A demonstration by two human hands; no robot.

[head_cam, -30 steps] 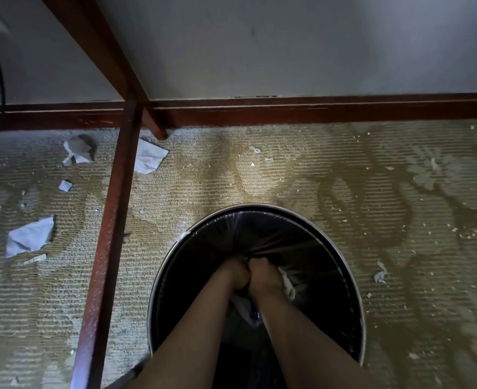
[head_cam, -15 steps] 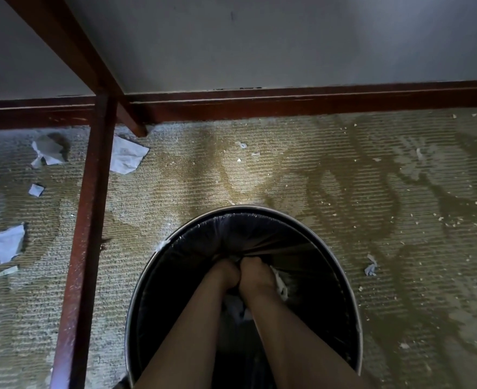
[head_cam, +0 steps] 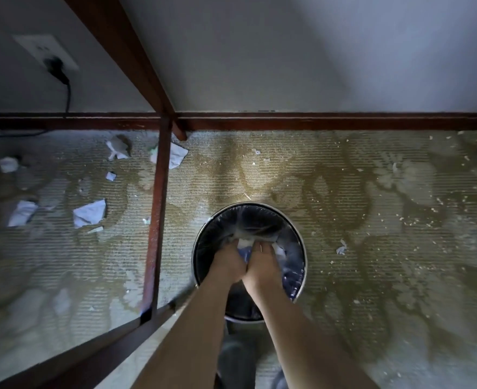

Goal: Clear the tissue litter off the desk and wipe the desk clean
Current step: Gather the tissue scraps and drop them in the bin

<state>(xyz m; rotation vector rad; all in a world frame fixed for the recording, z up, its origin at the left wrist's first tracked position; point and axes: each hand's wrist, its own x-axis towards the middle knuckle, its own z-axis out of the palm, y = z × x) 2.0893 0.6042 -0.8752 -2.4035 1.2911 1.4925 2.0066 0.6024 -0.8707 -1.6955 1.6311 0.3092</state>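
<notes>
A round bin [head_cam: 302, 242] with a black liner stands on the carpet right below me. Both my hands are inside its mouth, side by side and touching. My left hand [head_cam: 227, 262] and my right hand [head_cam: 263, 262] cup a wad of white tissue [head_cam: 244, 243] between their curled fingertips. More white tissue shows in the liner just right of my right hand. The desk top is out of view.
A red-brown desk leg [head_cam: 158, 206] and its rails stand left of the bin. Several tissue scraps [head_cam: 89, 213] lie on the carpet beyond the leg, and one small scrap [head_cam: 341, 247] lies right of the bin. A plugged wall socket [head_cam: 47, 51] sits above the baseboard [head_cam: 316, 122].
The view has pulled back and up, so the bin looks smaller and more floor shows. My hands, deep in the bin as fists before, are now higher at its mouth with tissue visible between them.
</notes>
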